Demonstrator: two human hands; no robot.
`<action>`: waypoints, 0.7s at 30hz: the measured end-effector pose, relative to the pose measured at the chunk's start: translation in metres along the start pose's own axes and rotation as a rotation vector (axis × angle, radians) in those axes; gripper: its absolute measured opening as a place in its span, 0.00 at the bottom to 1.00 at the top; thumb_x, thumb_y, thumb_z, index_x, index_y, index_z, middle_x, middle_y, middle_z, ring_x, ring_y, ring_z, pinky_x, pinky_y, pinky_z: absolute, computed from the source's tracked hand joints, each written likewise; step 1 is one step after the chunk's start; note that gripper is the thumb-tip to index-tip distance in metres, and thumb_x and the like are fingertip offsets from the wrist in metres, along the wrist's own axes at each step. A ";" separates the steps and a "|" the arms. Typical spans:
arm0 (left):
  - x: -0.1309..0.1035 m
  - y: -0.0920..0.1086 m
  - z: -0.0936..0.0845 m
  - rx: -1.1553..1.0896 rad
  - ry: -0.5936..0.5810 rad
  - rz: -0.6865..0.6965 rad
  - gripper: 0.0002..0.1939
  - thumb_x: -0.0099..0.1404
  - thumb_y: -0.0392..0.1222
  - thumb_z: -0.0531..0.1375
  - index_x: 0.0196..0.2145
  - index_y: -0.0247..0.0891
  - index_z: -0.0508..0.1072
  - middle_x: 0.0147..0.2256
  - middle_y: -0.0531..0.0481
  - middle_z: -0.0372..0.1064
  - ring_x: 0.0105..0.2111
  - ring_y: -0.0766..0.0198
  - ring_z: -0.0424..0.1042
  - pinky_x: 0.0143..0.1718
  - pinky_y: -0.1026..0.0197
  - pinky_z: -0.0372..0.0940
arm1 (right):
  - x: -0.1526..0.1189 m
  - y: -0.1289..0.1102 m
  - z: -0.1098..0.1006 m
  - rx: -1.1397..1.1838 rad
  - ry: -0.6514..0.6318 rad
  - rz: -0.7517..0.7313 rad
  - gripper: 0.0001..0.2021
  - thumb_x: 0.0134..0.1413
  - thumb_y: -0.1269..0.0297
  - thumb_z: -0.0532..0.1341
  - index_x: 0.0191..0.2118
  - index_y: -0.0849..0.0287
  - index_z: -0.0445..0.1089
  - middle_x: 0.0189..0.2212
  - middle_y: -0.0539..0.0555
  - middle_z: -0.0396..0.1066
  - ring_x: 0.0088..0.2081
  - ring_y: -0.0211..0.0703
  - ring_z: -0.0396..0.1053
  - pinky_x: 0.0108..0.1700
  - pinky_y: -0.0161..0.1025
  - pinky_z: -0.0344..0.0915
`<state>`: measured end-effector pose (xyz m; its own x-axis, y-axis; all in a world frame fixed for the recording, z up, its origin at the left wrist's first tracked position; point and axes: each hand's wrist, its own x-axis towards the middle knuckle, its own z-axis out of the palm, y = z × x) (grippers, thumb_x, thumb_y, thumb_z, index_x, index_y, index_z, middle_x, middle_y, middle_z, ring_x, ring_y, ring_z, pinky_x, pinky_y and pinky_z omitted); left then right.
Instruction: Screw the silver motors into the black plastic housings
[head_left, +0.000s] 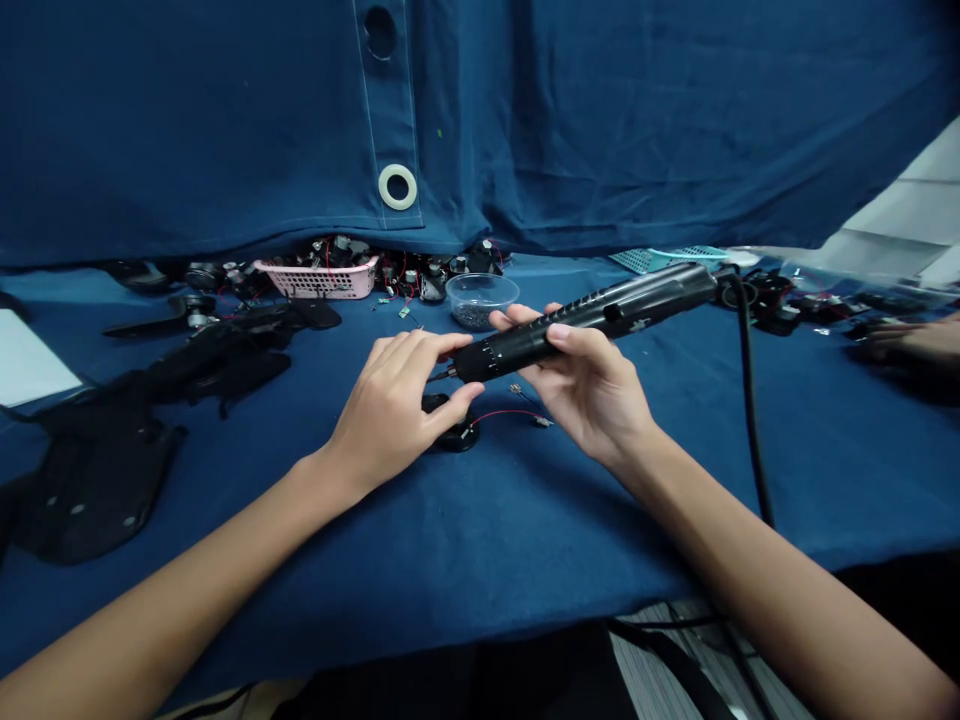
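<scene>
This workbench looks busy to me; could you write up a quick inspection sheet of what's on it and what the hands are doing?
Surface: table under blue cloth, creased.
Job's things: black electric screwdriver, held level above the cloth; small black part with red wire lying under it.
Clutter: pink basket of parts, clear bowl of dark bits, black plastic shells at left, teal tray.
Hands: right hand grips the screwdriver body; left hand pinches its tip end.
Cables: black cord runs from the screwdriver's rear over the table edge.
Surroundings: blue curtain with white eyelet; another person's hand at far right.
</scene>
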<state>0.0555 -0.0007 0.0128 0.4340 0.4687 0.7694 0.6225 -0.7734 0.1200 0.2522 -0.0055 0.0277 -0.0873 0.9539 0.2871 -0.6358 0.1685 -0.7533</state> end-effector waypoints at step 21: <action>-0.006 -0.002 0.000 0.041 0.123 0.152 0.20 0.66 0.44 0.63 0.53 0.35 0.66 0.43 0.44 0.73 0.42 0.58 0.72 0.45 0.55 0.68 | -0.008 -0.001 0.006 -0.115 -0.065 -0.009 0.07 0.52 0.67 0.61 0.36 0.52 0.76 0.41 0.46 0.78 0.56 0.45 0.70 0.63 0.47 0.61</action>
<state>0.0521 -0.0020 0.0077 0.4440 0.2898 0.8479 0.5830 -0.8120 -0.0278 0.2484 -0.0146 0.0295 -0.1338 0.9349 0.3287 -0.5451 0.2076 -0.8122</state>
